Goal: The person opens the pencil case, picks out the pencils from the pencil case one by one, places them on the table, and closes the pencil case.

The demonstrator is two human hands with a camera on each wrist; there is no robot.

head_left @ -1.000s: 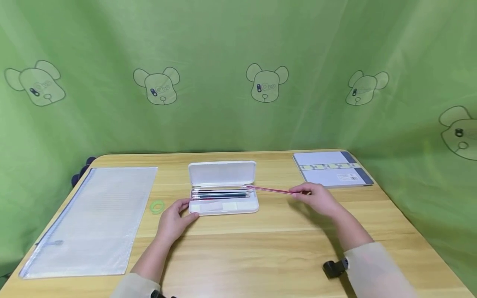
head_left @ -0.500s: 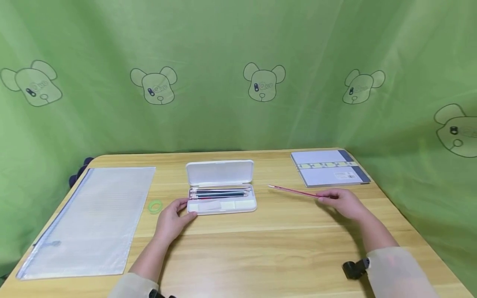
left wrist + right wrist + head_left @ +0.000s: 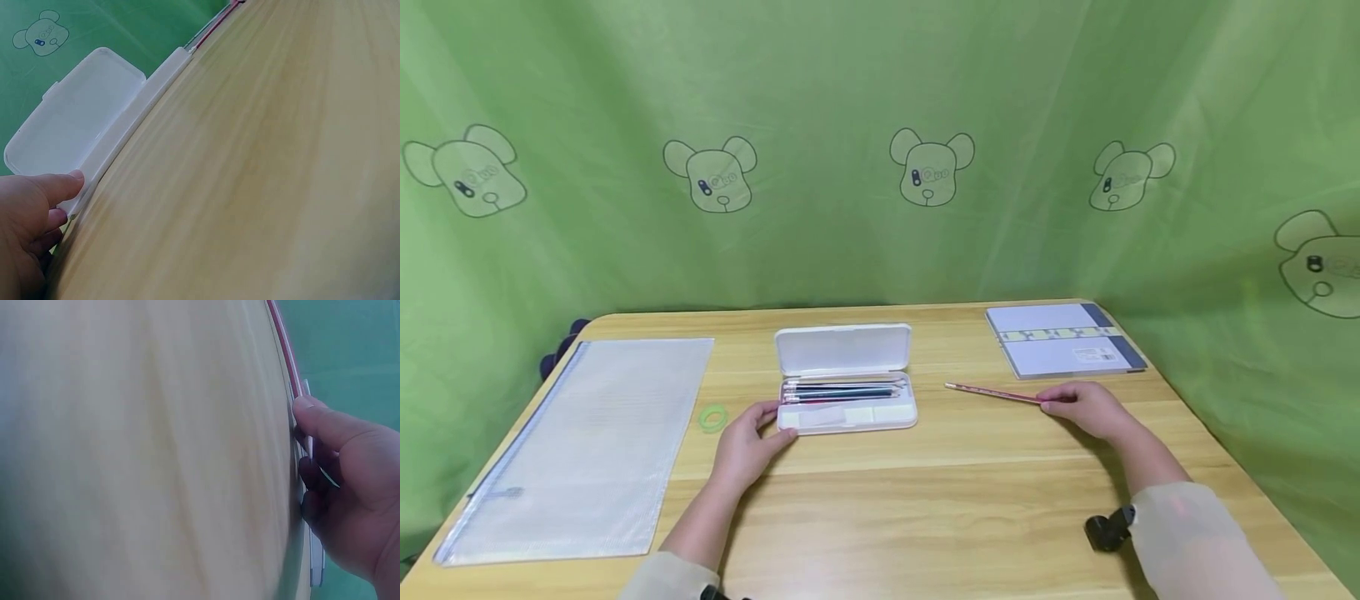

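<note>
An open white pencil case (image 3: 895, 414) lies mid-table, its lid (image 3: 94, 106) standing up at the back. Several dark pencils (image 3: 842, 392) rest in its rear part; a pale piece (image 3: 822, 416) lies in front of them. My left hand (image 3: 747, 446) grips the case's left end, thumb on the front edge, as the left wrist view also shows. To the right of the case, my right hand (image 3: 1086, 408) pinches a red pencil (image 3: 992, 392) at its right end. The pencil's other end points left toward the case. In the right wrist view thumb and fingertips meet on the red pencil (image 3: 284, 344).
A translucent zip pouch (image 3: 580, 450) covers the left of the wooden table (image 3: 925, 517). Between pouch and case lies a green ring (image 3: 712, 417). At the back right is a notebook (image 3: 1052, 354) with a patterned band. A green curtain (image 3: 835, 250) hangs behind.
My right hand has moved right with the red pencil, away from the case, and the pencil's left end has come down toward the table. The left hand stays on the case.
</note>
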